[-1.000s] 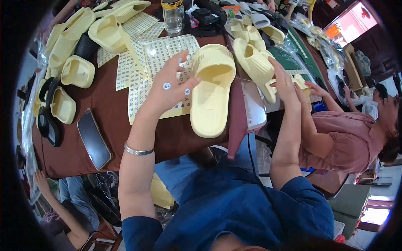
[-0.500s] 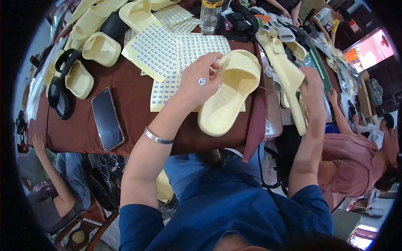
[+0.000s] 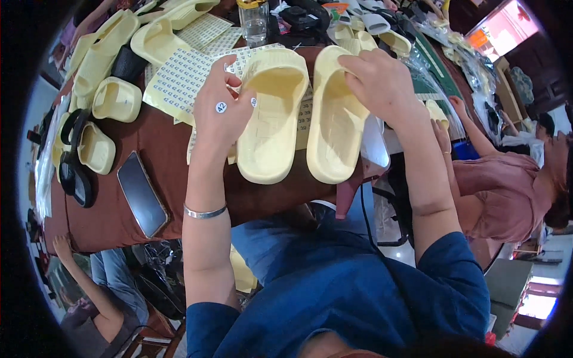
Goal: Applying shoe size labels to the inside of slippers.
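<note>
Two pale yellow slide slippers stand side by side at the near edge of the table, toes away from me. My left hand point(image 3: 224, 107) grips the left slipper point(image 3: 267, 146) along the left side of its strap. Some of its fingers are hidden. Two round white stickers cling to this hand, and a silver bangle circles the wrist. On the right slipper point(image 3: 331, 152), my right hand point(image 3: 382, 80) is closed over the right side of the strap, fingertips on top. Sheets of printed round stickers point(image 3: 179, 74) lie under and behind the left slipper.
More yellow slippers point(image 3: 116, 98) and a black sandal point(image 3: 74, 155) sit at the left, near a phone point(image 3: 143, 194). A glass jar point(image 3: 253, 27) stands behind. Beyond it are black items point(image 3: 301, 21). Other people sit at both sides.
My right hand has brought the second slipper in from the right and set it beside the first. My left hand and its slipper have shifted left. The view has turned slightly.
</note>
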A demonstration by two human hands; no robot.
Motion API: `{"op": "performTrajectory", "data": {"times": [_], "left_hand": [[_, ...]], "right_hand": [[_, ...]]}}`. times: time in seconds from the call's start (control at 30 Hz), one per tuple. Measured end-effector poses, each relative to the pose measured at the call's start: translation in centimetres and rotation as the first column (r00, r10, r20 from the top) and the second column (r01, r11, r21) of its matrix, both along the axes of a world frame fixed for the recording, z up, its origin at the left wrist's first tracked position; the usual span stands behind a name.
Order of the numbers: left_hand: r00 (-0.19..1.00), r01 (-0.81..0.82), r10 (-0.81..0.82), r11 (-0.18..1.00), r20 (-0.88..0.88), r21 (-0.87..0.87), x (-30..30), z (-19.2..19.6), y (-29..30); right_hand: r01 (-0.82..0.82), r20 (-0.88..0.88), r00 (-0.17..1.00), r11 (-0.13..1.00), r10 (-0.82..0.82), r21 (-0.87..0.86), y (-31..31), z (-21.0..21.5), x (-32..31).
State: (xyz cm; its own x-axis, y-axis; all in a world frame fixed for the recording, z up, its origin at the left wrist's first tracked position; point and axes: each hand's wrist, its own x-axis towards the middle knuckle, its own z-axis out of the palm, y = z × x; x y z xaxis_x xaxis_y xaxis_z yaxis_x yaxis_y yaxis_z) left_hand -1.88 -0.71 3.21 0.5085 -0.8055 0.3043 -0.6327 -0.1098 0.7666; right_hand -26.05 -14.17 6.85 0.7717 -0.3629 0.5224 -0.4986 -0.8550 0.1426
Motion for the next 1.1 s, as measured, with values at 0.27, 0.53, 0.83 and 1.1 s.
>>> {"op": "performTrajectory", "data": {"times": [0.27,0.53,0.83,1.1], "left_hand": [[0.985,0.161,-0.173,0.950,0.023,0.266,0.1,0.4,0.8],[0.940,0.312,-0.282,0.939,0.192,-0.144,0.0,-1.2,0.4],[0.875,0.400,-0.304,0.893,0.376,-0.208,-2.5,-2.1,0.1],[0.808,0.421,-0.286,0.892,0.515,-0.165,-3.0,-1.5,0.5]], "right_hand": [[-0.158,-0.022,0.987,0.981,0.162,0.114,0.5,-0.4,0.2],[-0.139,0.252,0.963,0.980,0.100,0.142,0.1,-2.0,-3.0],[-0.316,0.390,0.881,0.946,0.268,0.065,4.9,-1.0,-0.4],[-0.523,0.394,0.800,0.847,0.452,0.090,8.4,-1.6,4.5]]}}
